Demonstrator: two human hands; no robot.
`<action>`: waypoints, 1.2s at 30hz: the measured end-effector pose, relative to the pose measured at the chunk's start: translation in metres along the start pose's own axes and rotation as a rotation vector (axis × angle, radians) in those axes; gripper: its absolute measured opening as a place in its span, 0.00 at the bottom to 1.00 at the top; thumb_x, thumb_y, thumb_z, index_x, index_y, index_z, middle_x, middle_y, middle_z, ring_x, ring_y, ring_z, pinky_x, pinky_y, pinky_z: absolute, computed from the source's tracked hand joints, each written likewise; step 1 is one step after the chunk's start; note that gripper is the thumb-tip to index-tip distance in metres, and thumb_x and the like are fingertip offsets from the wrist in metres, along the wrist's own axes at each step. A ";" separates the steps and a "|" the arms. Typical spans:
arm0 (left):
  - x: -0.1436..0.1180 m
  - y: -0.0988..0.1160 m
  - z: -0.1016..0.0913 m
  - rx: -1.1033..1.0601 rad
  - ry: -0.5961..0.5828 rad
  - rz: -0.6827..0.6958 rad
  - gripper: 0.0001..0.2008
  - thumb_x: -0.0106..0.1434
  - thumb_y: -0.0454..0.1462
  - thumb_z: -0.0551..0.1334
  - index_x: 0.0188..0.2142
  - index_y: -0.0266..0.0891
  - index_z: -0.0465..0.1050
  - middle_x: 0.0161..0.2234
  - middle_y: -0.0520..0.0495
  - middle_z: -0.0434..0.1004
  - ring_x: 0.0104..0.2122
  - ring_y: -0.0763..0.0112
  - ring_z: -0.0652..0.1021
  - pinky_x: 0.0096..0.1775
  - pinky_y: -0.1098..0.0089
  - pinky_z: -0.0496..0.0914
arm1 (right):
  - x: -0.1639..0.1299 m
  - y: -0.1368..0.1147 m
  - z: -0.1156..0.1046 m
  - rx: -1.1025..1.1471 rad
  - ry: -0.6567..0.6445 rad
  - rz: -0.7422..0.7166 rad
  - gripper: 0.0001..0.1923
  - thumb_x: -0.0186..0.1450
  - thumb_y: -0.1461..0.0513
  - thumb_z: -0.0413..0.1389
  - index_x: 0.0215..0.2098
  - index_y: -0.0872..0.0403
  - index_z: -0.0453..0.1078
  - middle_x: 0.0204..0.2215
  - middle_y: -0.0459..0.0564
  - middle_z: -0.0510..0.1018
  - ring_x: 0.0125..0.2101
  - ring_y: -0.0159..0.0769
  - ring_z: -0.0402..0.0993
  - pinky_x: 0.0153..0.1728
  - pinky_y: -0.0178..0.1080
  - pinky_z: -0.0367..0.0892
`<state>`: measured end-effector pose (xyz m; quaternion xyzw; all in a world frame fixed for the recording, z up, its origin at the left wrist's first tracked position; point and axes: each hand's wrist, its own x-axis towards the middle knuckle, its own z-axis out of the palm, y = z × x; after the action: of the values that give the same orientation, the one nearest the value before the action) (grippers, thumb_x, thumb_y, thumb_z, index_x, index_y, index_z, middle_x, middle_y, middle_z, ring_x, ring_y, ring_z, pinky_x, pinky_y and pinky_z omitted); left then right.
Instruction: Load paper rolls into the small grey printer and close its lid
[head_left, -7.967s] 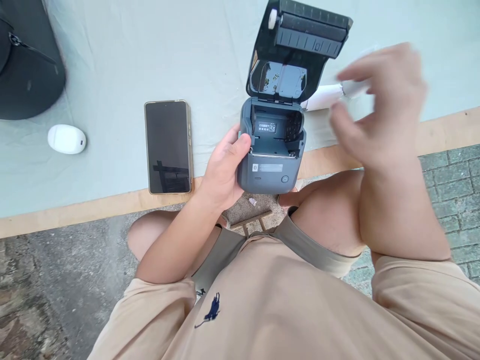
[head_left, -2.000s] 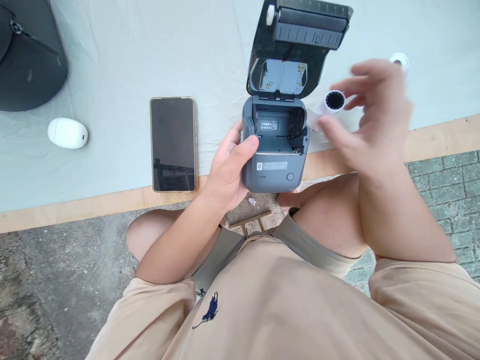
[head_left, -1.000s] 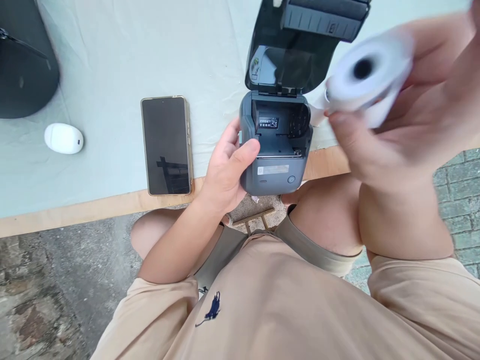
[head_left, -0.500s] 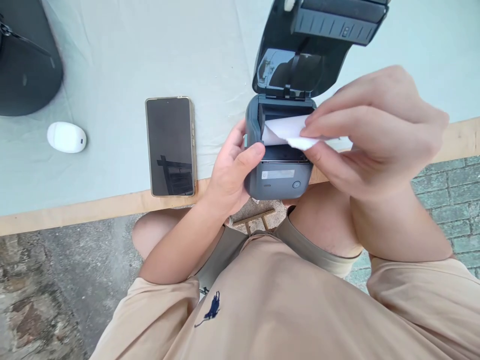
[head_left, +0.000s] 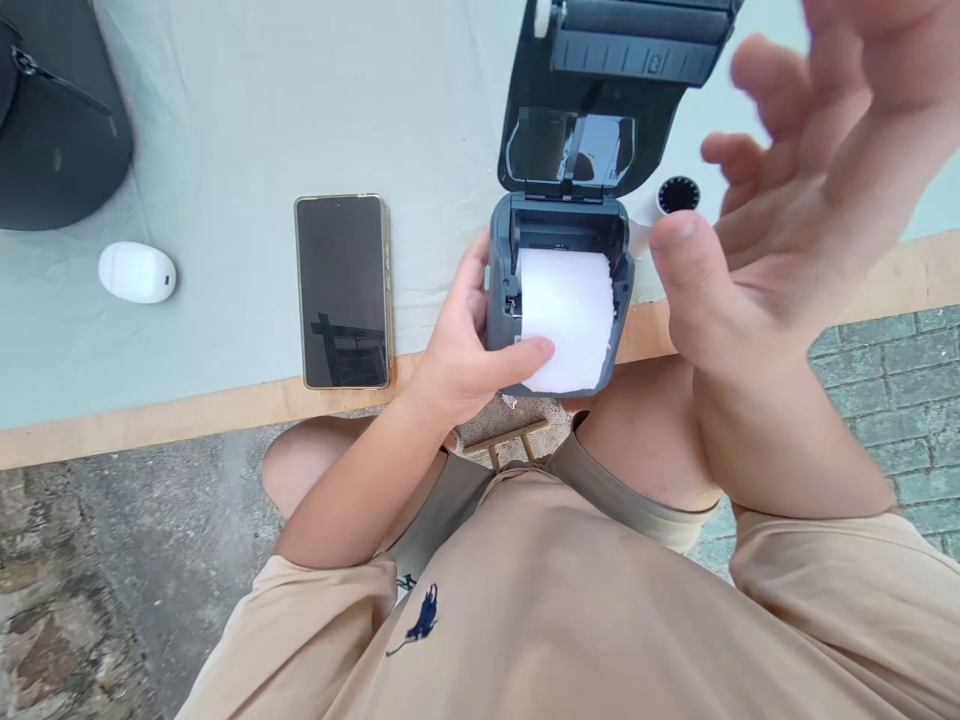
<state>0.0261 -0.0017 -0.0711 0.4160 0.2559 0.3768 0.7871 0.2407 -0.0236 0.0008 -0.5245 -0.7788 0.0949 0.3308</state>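
Observation:
A dark grey portable label printer [head_left: 501, 345] sits at the table's front edge, its lid [head_left: 592, 110] swung up and back. White paper [head_left: 568, 310] runs out of its bay and lies over the front, covering the power button; the paper's far end is inside the bay. My left hand [head_left: 480, 345] is wrapped around the printer's left side, thumb pressing the paper down. To the right of the lid, my right hand [head_left: 810, 190] is raised close to the camera, fingers spread and holding nothing.
A phone [head_left: 343, 290] lies left of the printer, and a white oval case [head_left: 137, 272] farther left. A dark zippered bag [head_left: 60, 130] occupies the far left corner. A white roll-shaped object with a dark hollow end [head_left: 678, 195] stands right of the printer.
My right hand has let go of the paper and moved up and right, opening. The paper now lies flat over the printer's front, with my left thumb moved onto it.

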 end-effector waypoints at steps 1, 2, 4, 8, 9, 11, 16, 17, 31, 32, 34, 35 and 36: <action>0.000 0.000 -0.001 0.029 -0.017 0.016 0.47 0.50 0.39 0.74 0.63 0.45 0.50 0.54 0.41 0.74 0.50 0.53 0.80 0.44 0.62 0.79 | 0.000 0.001 -0.001 0.022 0.004 0.023 0.22 0.66 0.44 0.54 0.50 0.47 0.69 0.46 0.52 0.74 0.62 0.47 0.63 0.50 0.48 0.72; 0.000 -0.001 -0.001 0.051 -0.035 0.032 0.51 0.50 0.39 0.74 0.65 0.46 0.45 0.55 0.40 0.73 0.51 0.52 0.79 0.46 0.61 0.78 | -0.001 0.000 0.001 0.040 0.010 0.039 0.22 0.66 0.43 0.53 0.50 0.48 0.69 0.45 0.52 0.74 0.61 0.46 0.65 0.52 0.49 0.72; 0.000 -0.002 -0.002 0.078 -0.071 0.048 0.56 0.51 0.39 0.73 0.68 0.46 0.36 0.57 0.38 0.71 0.52 0.51 0.79 0.47 0.60 0.77 | -0.003 -0.002 0.008 0.067 0.032 0.065 0.21 0.67 0.44 0.52 0.48 0.48 0.70 0.43 0.52 0.73 0.57 0.45 0.68 0.54 0.50 0.72; 0.000 -0.003 -0.003 0.089 -0.078 0.058 0.56 0.50 0.39 0.73 0.68 0.44 0.36 0.61 0.35 0.66 0.57 0.47 0.76 0.50 0.59 0.76 | -0.004 -0.008 0.028 0.143 0.239 0.056 0.11 0.66 0.52 0.56 0.39 0.50 0.71 0.37 0.49 0.72 0.48 0.38 0.72 0.53 0.49 0.74; 0.000 -0.003 -0.003 0.083 -0.072 0.053 0.57 0.49 0.39 0.73 0.68 0.43 0.37 0.62 0.34 0.65 0.58 0.46 0.75 0.50 0.59 0.76 | -0.004 -0.008 0.032 0.175 0.287 0.035 0.07 0.65 0.55 0.57 0.36 0.50 0.70 0.35 0.48 0.71 0.46 0.36 0.72 0.52 0.49 0.74; 0.000 -0.003 -0.003 0.072 -0.055 0.040 0.56 0.48 0.38 0.74 0.68 0.43 0.39 0.64 0.34 0.63 0.60 0.45 0.73 0.51 0.58 0.76 | -0.003 -0.007 0.037 0.226 0.291 -0.002 0.02 0.62 0.60 0.59 0.32 0.50 0.70 0.35 0.47 0.71 0.44 0.34 0.72 0.54 0.49 0.74; 0.002 -0.003 -0.004 0.086 -0.054 0.054 0.59 0.48 0.39 0.74 0.69 0.46 0.36 0.66 0.37 0.61 0.61 0.46 0.72 0.54 0.55 0.75 | -0.004 -0.003 0.035 0.230 0.098 -0.042 0.04 0.59 0.65 0.60 0.32 0.49 0.71 0.41 0.48 0.69 0.47 0.33 0.71 0.64 0.50 0.70; 0.002 -0.004 -0.003 0.089 -0.059 0.058 0.59 0.48 0.39 0.74 0.69 0.46 0.35 0.66 0.37 0.60 0.61 0.46 0.72 0.54 0.55 0.76 | -0.005 -0.003 0.034 0.227 0.092 -0.045 0.04 0.59 0.66 0.59 0.32 0.49 0.71 0.42 0.48 0.69 0.47 0.33 0.71 0.65 0.50 0.69; -0.005 0.008 0.021 -0.103 0.100 0.053 0.19 0.61 0.49 0.65 0.48 0.46 0.69 0.54 0.45 0.76 0.65 0.48 0.69 0.55 0.55 0.76 | -0.011 -0.021 0.029 0.367 -0.131 0.055 0.29 0.66 0.54 0.56 0.63 0.42 0.56 0.61 0.49 0.66 0.64 0.42 0.62 0.63 0.49 0.68; -0.005 0.009 0.021 -0.109 0.098 0.049 0.19 0.61 0.48 0.65 0.48 0.46 0.69 0.53 0.45 0.77 0.64 0.48 0.70 0.54 0.56 0.77 | -0.011 -0.020 0.029 0.383 -0.158 0.071 0.29 0.66 0.54 0.56 0.63 0.42 0.55 0.61 0.49 0.65 0.63 0.41 0.63 0.62 0.48 0.69; -0.006 0.010 0.021 -0.102 0.097 0.035 0.18 0.61 0.47 0.65 0.48 0.45 0.68 0.52 0.45 0.78 0.63 0.48 0.71 0.53 0.56 0.77 | -0.012 -0.019 0.029 0.398 -0.188 0.116 0.29 0.66 0.54 0.56 0.63 0.42 0.53 0.62 0.49 0.63 0.59 0.39 0.66 0.58 0.46 0.72; -0.006 0.011 0.020 -0.092 0.097 0.022 0.19 0.62 0.47 0.65 0.49 0.45 0.67 0.52 0.44 0.78 0.63 0.49 0.71 0.53 0.57 0.77 | -0.012 -0.019 0.029 0.399 -0.193 0.129 0.28 0.66 0.55 0.56 0.63 0.43 0.53 0.62 0.50 0.63 0.57 0.38 0.67 0.56 0.45 0.73; -0.006 0.011 0.020 -0.081 0.096 0.011 0.19 0.62 0.47 0.65 0.49 0.45 0.67 0.52 0.44 0.78 0.63 0.49 0.71 0.53 0.58 0.77 | -0.012 -0.018 0.030 0.394 -0.190 0.130 0.28 0.66 0.54 0.56 0.62 0.44 0.54 0.61 0.51 0.63 0.56 0.38 0.68 0.55 0.45 0.74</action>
<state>0.0324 -0.0116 -0.0507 0.3667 0.2756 0.4106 0.7881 0.2114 -0.0366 -0.0180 -0.4873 -0.7375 0.3155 0.3451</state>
